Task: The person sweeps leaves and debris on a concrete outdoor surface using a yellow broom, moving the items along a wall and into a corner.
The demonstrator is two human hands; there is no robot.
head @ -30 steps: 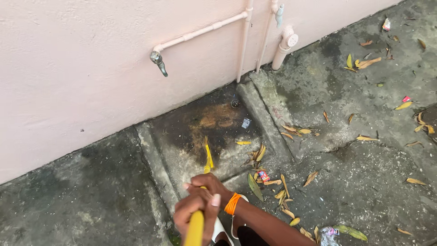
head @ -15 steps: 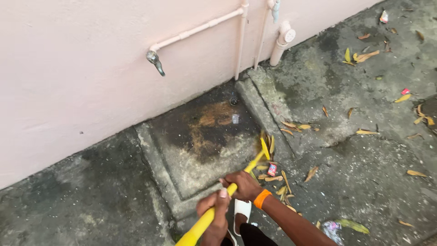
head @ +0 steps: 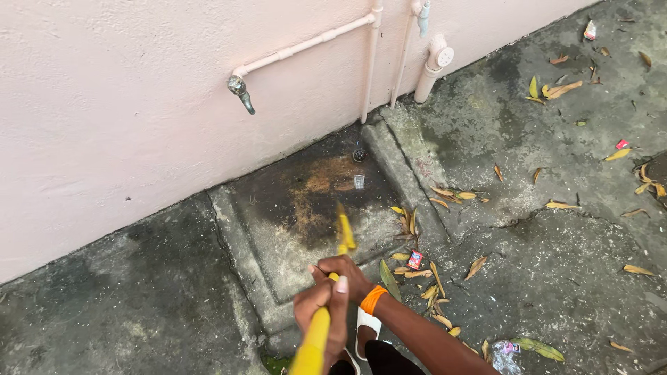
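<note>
Head view: we look down on a stained concrete yard beside a pale pink wall (head: 104,125), both our hands on a yellow broom handle (head: 316,333).
Left hand: our left hand (head: 321,312) is wrapped closed around the handle, lower on the shaft, thumbnail showing.
Right hand: our right hand (head: 344,273), with an orange wristband (head: 372,300), is closed around the handle just above the left, the two touching.
Broom: the yellow head (head: 344,229) rests blurred on the sunken wash slab (head: 306,208), near its dark rusty stain, pointing roughly away from us.
Change: half a second ago the head lay to the right among the leaves at the slab's edge; now it is back toward the slab's middle, and our hands have closed up together. We judge this a return between strokes.
Leaves: dry leaves (head: 410,226) and a small red wrapper (head: 415,260) lie heaped at the slab's right kerb; more leaves are scattered across the concrete to the right.
Wall: a metal tap (head: 240,89) on a painted pipe (head: 306,43) hangs above the slab.
Below: a white sandal (head: 366,325) shows just beneath our wrists.
</note>
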